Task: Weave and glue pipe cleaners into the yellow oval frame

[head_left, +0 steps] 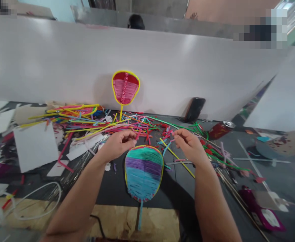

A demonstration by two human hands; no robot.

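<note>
Above the top edge of a hand fan [143, 181], my left hand [119, 144] is closed in a pinch on a short pink pipe cleaner piece [138, 133]. Off to the right, my right hand [190, 145] pinches at another bit of pink pipe cleaner [172, 133], close to the scattered scraps. Green, purple and blue pipe cleaners wrap the fan in bands, with a yellow rim and a blue handle pointing toward me. Neither hand touches the fan's middle. A second fan [125, 89], pink and red with a yellow rim, leans upright against the white panel.
A pile of coloured pipe cleaners [87, 119] lies behind the hands. At the back right are a phone [195, 110] and a red can [221, 129]. Purple glue guns [262, 210] lie at both sides. White paper [36, 146] is on the left. Beyond the panel [61, 60], a person's head shows.
</note>
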